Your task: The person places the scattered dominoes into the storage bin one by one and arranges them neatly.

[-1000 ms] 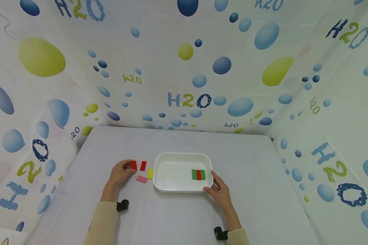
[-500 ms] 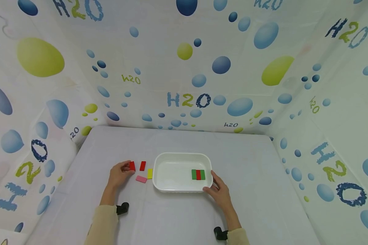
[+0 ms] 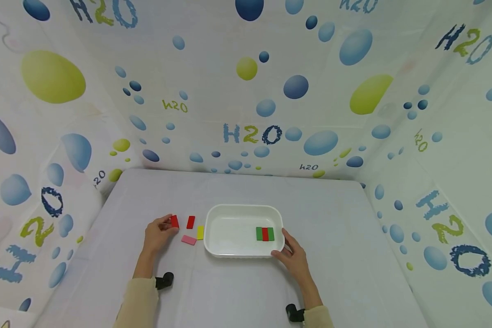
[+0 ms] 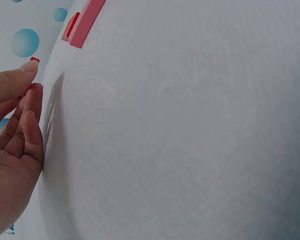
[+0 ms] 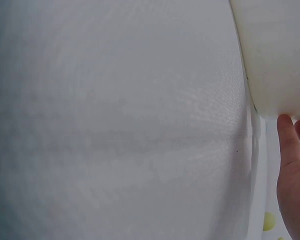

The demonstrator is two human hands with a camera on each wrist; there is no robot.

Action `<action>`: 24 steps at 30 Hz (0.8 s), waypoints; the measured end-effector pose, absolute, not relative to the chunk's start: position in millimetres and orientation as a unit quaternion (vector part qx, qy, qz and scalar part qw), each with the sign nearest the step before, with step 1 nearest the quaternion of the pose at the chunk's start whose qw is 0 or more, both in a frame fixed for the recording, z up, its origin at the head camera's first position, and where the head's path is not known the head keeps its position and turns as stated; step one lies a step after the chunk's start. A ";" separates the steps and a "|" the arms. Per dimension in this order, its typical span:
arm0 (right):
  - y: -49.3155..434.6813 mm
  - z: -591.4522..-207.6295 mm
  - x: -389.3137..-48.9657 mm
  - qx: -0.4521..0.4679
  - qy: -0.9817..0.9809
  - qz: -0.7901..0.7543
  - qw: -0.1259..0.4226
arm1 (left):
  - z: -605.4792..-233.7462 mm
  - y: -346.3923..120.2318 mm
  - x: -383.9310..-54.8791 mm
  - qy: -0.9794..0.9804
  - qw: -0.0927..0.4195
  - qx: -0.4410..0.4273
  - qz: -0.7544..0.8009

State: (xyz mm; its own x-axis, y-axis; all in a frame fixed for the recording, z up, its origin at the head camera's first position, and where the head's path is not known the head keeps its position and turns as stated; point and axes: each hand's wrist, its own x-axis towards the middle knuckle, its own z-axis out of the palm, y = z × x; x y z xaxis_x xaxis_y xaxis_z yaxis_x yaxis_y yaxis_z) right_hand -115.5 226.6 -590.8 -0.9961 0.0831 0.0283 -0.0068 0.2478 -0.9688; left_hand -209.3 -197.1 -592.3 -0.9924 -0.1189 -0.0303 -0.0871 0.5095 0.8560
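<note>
In the head view my left hand [image 3: 156, 234] pinches a red rectangular block [image 3: 174, 221] between thumb and fingers, left of the loose blocks. The left wrist view shows only a small red corner of that block [image 4: 35, 59] above the thumb tip. My right hand [image 3: 293, 255] holds the near right corner of a white tray [image 3: 229, 230], thumb on the near side, fingers along the right end. Inside the tray, at its right, a red block [image 3: 265, 234] lies between two green blocks [image 3: 259, 233]. The right wrist view shows fingertips [image 5: 285, 120] against the tray wall.
Between my left hand and the tray lie a second red block [image 3: 191, 222], a pink block [image 3: 188, 239] and a yellow block [image 3: 200, 233] at the tray's left side. A white cloth [image 3: 238, 287] covers the table, and a patterned curtain [image 3: 205, 91] hangs behind.
My left hand has drawn slightly left with the red block, widening the space between it and the second red block. My right hand and the tray look unmoved.
</note>
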 end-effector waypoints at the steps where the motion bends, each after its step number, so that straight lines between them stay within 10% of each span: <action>1: 226.7 -591.2 -115.4 -0.019 -0.790 0.612 0.040 | -591.1 -196.7 -208.6 -0.867 0.015 0.062 -0.494; 24: 220.2 -558.3 -108.0 -0.025 -0.789 0.614 0.013 | -549.3 -177.8 -216.2 -0.842 0.041 0.066 -0.533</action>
State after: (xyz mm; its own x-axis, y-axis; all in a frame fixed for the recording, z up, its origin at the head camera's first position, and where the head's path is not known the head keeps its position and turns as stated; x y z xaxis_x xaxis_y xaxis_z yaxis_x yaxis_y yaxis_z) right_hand -108.0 220.2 -558.3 -0.9984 0.0555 -0.0100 0.0234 0.2451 -0.9692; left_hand -216.2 -177.8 -549.3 -0.9879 -0.1552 -0.0010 -0.0673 0.4224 0.9039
